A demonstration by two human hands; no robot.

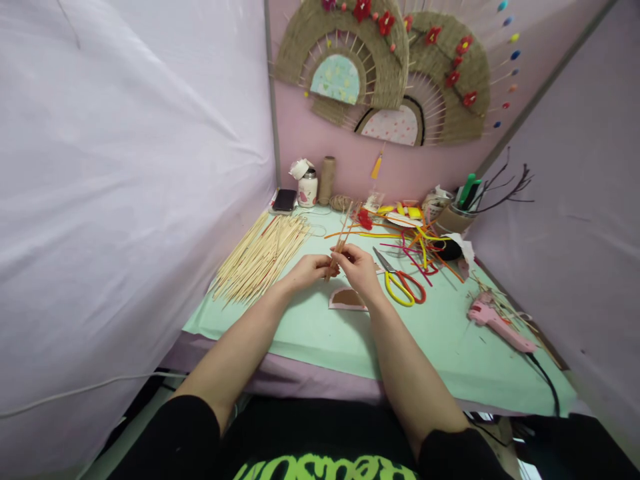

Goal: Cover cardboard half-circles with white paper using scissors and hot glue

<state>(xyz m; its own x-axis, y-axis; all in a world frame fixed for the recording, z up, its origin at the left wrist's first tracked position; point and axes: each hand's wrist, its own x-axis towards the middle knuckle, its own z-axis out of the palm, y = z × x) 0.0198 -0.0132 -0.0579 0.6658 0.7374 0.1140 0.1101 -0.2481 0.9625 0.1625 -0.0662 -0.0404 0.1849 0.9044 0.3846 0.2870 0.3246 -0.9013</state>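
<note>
Thin wooden sticks (345, 230) stand up between my two hands over the middle of the table, a few of them leaning slightly apart at the top. My left hand (317, 268) is closed around their lower ends, its fingertips partly hidden. From the other side, my right hand (356, 261) pinches the same sticks higher up. Just below the hands lies a half-round cardboard piece (347, 299) with a pale edge, partly covered by my right forearm. Scissors (400, 280) with one yellow and one red handle rest right of my right hand.
A big pile of sticks (265, 257) covers the table's left side. Coloured pipe cleaners (420, 243) are heaped at the back right. A pink glue gun (500, 325) with a black cord lies at the right edge. A phone (284, 201) and a white bottle (307, 190) stand behind.
</note>
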